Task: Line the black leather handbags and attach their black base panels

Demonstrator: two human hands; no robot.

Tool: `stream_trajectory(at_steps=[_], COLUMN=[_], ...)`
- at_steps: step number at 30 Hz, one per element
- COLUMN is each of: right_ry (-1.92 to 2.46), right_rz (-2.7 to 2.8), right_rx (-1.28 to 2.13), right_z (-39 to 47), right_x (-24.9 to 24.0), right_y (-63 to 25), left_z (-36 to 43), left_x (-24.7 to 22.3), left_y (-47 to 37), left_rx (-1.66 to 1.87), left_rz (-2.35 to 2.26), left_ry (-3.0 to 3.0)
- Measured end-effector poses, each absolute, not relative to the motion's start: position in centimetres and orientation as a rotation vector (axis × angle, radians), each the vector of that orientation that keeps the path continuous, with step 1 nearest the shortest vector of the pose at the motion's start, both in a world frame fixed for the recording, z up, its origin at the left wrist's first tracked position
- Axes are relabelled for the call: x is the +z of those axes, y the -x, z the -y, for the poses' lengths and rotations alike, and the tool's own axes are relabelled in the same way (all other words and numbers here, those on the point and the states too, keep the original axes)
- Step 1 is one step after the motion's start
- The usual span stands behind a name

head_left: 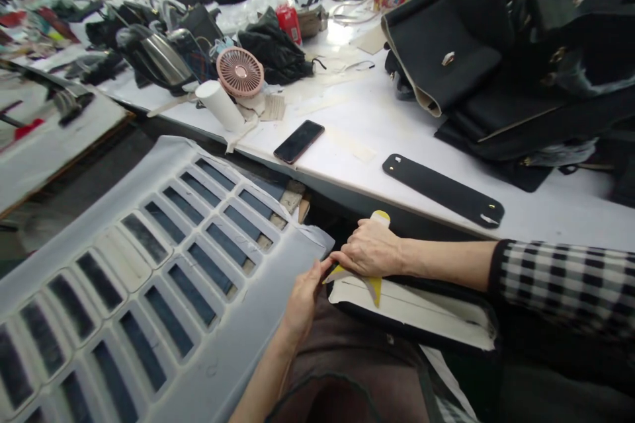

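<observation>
Gripping a yellow tool, the right hand has its fingers curled round the middle, so that a rounded upper end shows above the fist and a flared, pointed end below. That lower end lies over the left end of a cream-faced black piece, which is at the person's lap, just below the table's edge. The left hand meets it from the other side, fingertips close against the right hand's; whether they pinch the material or only steady it, I cannot tell.

Work on this piece looks under way rather than complete, since the tool is at 1 end only. The cream face lies exposed along its length, with a thin dark line running along it. No clear border separates treated from untreated surface, so how much remains is uncertain.

On the white table, 1 black strip with small bright details at its 2 ends lies flat, apart from the hands. Beyond it is a heap of black bag parts; whether these are finished or waiting cannot be judged. A grey slotted tray lies beside the left arm.
</observation>
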State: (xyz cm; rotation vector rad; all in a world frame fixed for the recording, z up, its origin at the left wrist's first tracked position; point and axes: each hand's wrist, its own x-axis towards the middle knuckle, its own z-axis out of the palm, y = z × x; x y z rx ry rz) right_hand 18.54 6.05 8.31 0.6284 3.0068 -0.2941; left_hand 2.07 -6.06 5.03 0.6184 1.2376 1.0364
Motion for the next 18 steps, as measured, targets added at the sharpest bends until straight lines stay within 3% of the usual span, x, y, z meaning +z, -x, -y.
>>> stream_trajectory(at_steps=[18], right_ry=[-0.666], right_rz=[-3.048], right_rx=[-0.334], right_z=[-7.1], right_x=[7.5], right_y=[-20.4], left_z=[4.6], left_x=[3.7], left_y=[-2.2], left_rx=[0.904], left_rz=[-1.294], left_ry=[-0.651])
